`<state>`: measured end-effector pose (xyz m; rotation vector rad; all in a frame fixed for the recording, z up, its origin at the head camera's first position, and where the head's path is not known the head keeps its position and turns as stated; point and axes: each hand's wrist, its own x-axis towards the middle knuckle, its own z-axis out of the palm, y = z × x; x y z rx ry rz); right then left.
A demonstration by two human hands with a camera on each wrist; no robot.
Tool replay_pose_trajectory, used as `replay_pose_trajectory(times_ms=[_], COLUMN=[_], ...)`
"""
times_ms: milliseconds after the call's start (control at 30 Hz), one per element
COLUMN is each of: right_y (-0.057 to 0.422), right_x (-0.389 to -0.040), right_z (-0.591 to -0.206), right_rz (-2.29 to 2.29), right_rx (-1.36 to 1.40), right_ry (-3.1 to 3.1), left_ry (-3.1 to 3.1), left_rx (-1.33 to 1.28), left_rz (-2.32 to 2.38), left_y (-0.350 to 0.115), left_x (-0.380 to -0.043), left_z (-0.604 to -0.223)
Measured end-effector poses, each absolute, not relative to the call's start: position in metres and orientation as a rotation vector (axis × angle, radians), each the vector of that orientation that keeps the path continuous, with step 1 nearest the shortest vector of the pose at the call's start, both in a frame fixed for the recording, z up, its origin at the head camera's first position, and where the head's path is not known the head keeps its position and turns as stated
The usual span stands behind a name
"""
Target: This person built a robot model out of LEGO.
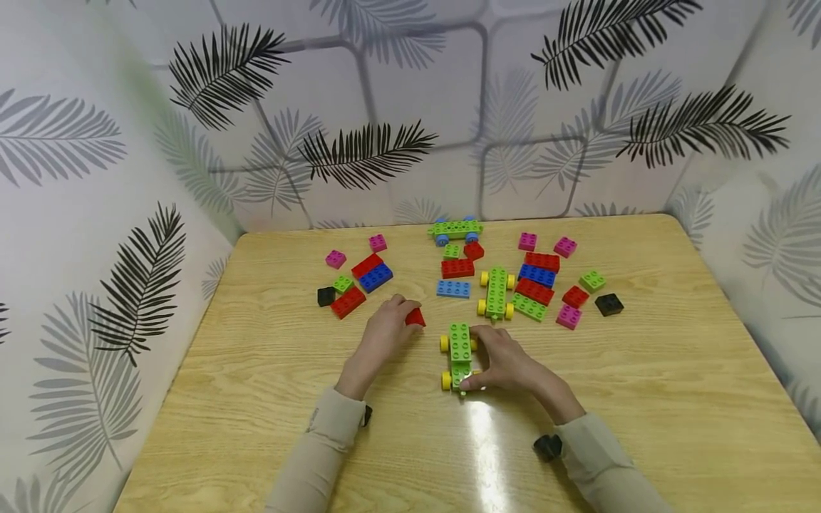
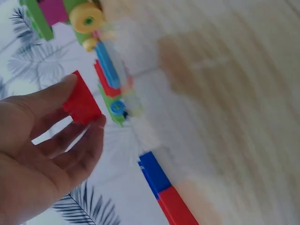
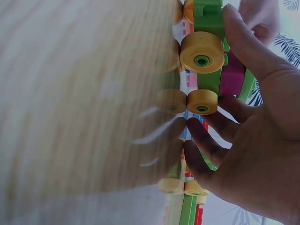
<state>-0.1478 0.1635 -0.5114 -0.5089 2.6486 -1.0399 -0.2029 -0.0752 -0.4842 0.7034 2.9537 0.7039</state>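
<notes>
My left hand (image 1: 385, 331) pinches a small red toy brick (image 2: 84, 101) between thumb and fingertips, just above the table and left of the green toy car. That toy car (image 1: 460, 343) has yellow wheels and a green brick on top. A magenta brick (image 3: 232, 74) is sandwiched in its stack, seen in the right wrist view. My right hand (image 1: 507, 358) grips the car from its right side, thumb at the near end and fingers towards the far end. The car stands on the table on its wheels.
A second green car base (image 1: 497, 292) with yellow wheels stands behind the right hand. Further back is a green base (image 1: 456, 229) with blue wheels. Loose bricks lie left, among them a blue one (image 1: 375, 278), and right, among them a black one (image 1: 609, 304). Patterned fabric borders the wooden table (image 1: 256, 392).
</notes>
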Motion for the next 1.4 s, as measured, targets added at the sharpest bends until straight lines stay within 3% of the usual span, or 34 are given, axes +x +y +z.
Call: replay_pose_trajectory(times_ms=[300, 1400], right_y=[0.163, 0.163], right_x=[-0.148, -0.148], right_z=[-0.514, -0.512], right_rz=[-1.036, -1.044], right_rx=[-0.497, -0.52], right_ry=[2.654, 2.658], left_ry=[2.801, 2.815], left_rx=[0.911, 1.116], left_rz=[0.996, 0.863], left_y=[-0.051, -0.035], left_x=[-0.188, -0.185], left_z=[-0.471, -0.479])
